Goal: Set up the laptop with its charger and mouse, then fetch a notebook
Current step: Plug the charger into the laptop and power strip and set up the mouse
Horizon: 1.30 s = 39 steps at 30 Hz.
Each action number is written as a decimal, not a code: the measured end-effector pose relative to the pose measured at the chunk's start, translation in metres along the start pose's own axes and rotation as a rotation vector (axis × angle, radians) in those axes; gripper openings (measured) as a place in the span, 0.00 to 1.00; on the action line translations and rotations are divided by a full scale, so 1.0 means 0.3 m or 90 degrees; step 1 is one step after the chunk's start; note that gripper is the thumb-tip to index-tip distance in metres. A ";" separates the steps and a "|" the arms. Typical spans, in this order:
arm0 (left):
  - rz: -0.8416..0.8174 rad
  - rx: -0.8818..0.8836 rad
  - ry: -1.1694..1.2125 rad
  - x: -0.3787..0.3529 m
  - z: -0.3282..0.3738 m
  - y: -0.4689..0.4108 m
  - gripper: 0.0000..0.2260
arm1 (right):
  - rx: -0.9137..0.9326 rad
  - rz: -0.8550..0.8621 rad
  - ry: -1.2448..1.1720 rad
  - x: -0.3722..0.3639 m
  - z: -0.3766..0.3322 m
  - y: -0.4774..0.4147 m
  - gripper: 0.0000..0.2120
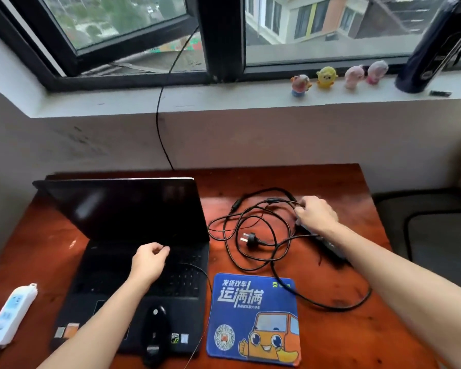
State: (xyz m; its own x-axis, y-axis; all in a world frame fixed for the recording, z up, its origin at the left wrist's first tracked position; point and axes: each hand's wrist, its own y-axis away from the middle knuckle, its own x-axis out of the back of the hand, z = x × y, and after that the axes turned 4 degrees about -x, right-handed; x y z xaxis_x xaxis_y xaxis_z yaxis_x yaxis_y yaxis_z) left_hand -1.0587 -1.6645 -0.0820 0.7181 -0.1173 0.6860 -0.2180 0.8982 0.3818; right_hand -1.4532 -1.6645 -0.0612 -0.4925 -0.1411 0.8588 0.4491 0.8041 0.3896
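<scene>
An open black laptop [123,217] with a dark screen stands on the left of the wooden desk [330,182]. My left hand [151,259] hovers over its keyboard and pinches a thin black cable end. A black mouse [155,331] lies on the laptop's palm rest. To the right, the charger's tangled black cable [250,230] lies on the desk with its wall plug [249,241] in the middle. My right hand [316,213] grips the cable where it meets the charger brick [333,249], which my forearm partly hides. No notebook is in view.
A blue mouse pad [253,315] with an orange cartoon van lies at the front. A white power strip [10,314] sits at the desk's left edge. Small toy figures [326,77] and a dark bottle [431,49] stand on the windowsill. A dark chair [437,235] is on the right.
</scene>
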 end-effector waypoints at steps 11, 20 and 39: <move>0.068 0.203 0.198 0.147 -0.377 0.017 0.06 | 0.273 -0.469 -0.368 -0.168 -0.603 0.375 0.09; -0.139 0.074 -0.061 0.099 -0.426 0.282 0.29 | 0.091 -0.487 -0.338 -0.524 -0.708 0.351 0.16; 0.103 0.150 0.044 0.146 -0.388 0.055 0.16 | 0.169 -0.337 -0.104 -0.584 -0.560 0.312 0.08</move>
State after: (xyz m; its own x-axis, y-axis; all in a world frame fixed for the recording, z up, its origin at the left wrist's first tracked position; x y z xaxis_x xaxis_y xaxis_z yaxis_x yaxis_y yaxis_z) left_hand -0.9538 -1.6053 -0.1177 0.7032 0.0558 0.7088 -0.4751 0.7786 0.4100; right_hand -1.1997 -1.6616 -0.1194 -0.7150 -0.4874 0.5011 -0.0780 0.7680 0.6357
